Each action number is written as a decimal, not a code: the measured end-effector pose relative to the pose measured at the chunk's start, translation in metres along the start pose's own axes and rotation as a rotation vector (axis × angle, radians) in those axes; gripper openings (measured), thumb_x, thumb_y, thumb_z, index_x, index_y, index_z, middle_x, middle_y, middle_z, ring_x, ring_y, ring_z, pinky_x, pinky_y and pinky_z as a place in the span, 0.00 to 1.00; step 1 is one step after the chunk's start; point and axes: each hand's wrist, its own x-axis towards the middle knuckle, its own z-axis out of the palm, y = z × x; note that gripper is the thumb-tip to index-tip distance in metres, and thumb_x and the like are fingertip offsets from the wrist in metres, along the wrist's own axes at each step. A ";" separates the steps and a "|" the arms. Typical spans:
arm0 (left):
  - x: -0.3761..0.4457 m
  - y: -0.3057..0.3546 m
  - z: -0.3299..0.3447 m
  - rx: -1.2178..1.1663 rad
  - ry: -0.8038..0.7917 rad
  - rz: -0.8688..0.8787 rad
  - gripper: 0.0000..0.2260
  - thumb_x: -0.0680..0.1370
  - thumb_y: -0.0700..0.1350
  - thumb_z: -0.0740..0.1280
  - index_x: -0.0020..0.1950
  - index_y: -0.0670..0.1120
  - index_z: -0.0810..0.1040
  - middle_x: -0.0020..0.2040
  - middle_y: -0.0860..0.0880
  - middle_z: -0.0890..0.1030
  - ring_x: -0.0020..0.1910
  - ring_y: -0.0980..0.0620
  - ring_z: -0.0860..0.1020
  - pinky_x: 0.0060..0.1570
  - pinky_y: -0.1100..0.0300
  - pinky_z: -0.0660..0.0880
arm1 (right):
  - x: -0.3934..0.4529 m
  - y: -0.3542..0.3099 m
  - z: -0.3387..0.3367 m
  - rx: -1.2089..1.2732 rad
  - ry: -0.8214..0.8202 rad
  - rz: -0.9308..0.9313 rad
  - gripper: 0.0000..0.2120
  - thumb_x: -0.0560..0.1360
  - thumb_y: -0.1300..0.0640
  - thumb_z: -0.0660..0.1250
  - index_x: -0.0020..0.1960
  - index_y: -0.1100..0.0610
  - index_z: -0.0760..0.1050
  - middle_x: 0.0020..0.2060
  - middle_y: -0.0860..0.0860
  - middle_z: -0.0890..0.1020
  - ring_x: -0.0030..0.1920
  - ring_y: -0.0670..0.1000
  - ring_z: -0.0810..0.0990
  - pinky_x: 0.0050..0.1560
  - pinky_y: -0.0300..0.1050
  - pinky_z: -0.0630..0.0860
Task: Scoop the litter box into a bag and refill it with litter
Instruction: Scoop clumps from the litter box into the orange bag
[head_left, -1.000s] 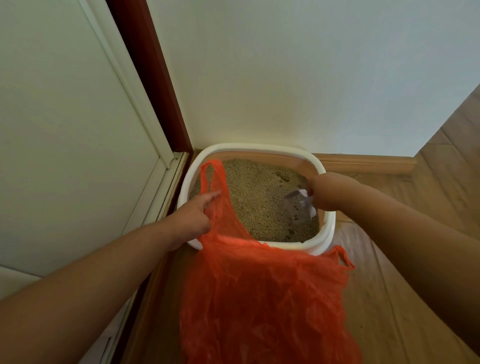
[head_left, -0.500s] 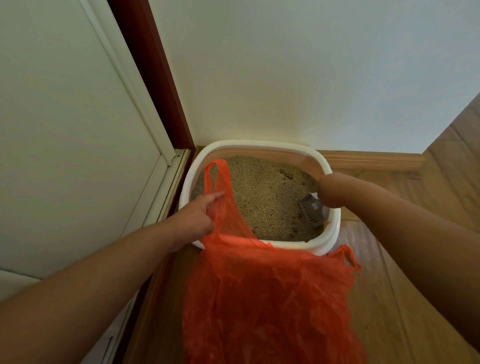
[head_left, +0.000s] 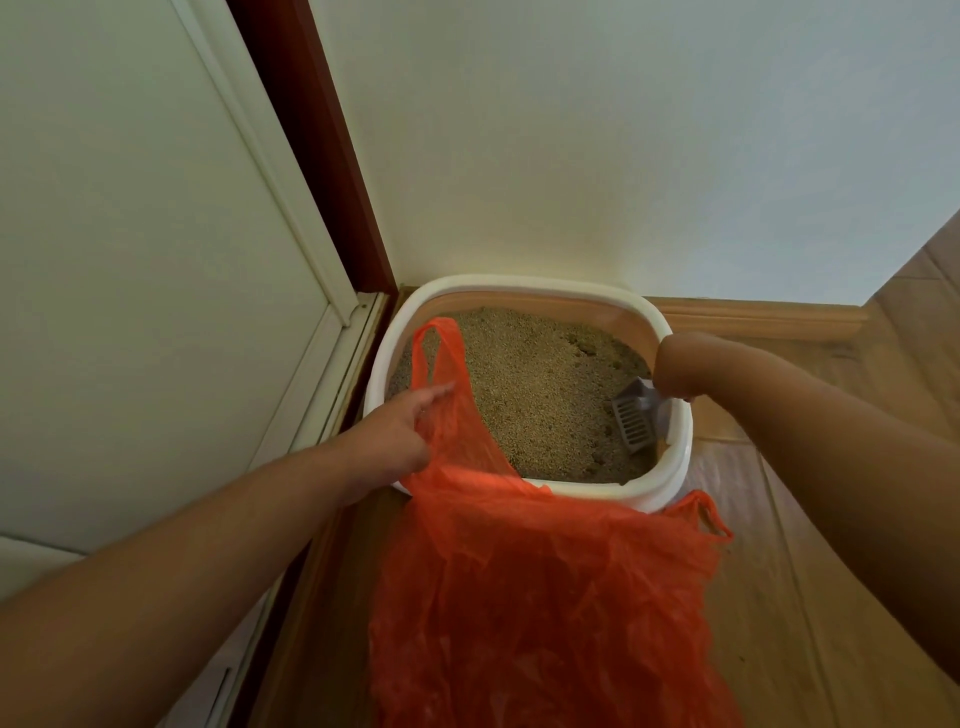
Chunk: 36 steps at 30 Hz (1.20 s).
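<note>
A white, rounded-square plastic litter box (head_left: 527, 283) sits on the wooden floor (head_left: 810, 545) in the corner where the white wall (head_left: 597, 130) meets the dark red door frame (head_left: 311, 140) and the white panelled door (head_left: 130, 234). It is filled with tan granular litter (head_left: 524, 395), with a few dents along the right side.

The left hand (head_left: 400, 431) reaches in over the box's left rim, fingers extended forward, pinching the thin orange plastic bag (head_left: 519, 597) just below 1 of its 2 loop handles, which stands up over the litter. The bag's mouth drapes across the near rim of the box, and the rest hangs down toward the camera over the floor. Its other handle (head_left: 701, 512) lies loose beside the box's near right corner.

The right hand (head_left: 675, 369) is over the box's right rim, seen from the back of the wrist, fingers curled down out of sight around the handle of a grey slotted plastic scoop (head_left: 634, 423). The scoop's blade tilts down into the litter against the right inner wall, well apart from the left hand and the bag's raised handle.
</note>
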 end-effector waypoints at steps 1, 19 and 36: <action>0.001 0.000 0.000 0.002 0.004 0.001 0.43 0.73 0.22 0.61 0.81 0.57 0.63 0.60 0.53 0.76 0.46 0.55 0.82 0.32 0.66 0.77 | 0.000 -0.003 0.000 -0.014 0.025 -0.024 0.21 0.77 0.44 0.72 0.62 0.59 0.80 0.37 0.49 0.79 0.43 0.49 0.80 0.52 0.44 0.79; 0.008 -0.011 0.000 0.010 0.010 -0.003 0.45 0.72 0.23 0.62 0.80 0.61 0.64 0.70 0.49 0.73 0.53 0.47 0.84 0.40 0.54 0.83 | 0.014 -0.001 0.011 0.052 -0.158 -0.146 0.10 0.80 0.55 0.67 0.51 0.59 0.84 0.32 0.48 0.83 0.28 0.46 0.76 0.29 0.36 0.74; 0.011 -0.017 -0.003 0.043 0.048 -0.031 0.43 0.72 0.24 0.62 0.80 0.58 0.64 0.62 0.52 0.75 0.52 0.48 0.83 0.52 0.44 0.83 | 0.004 -0.014 0.076 0.880 -0.097 -0.144 0.11 0.75 0.66 0.67 0.51 0.58 0.86 0.31 0.54 0.80 0.31 0.51 0.73 0.32 0.42 0.71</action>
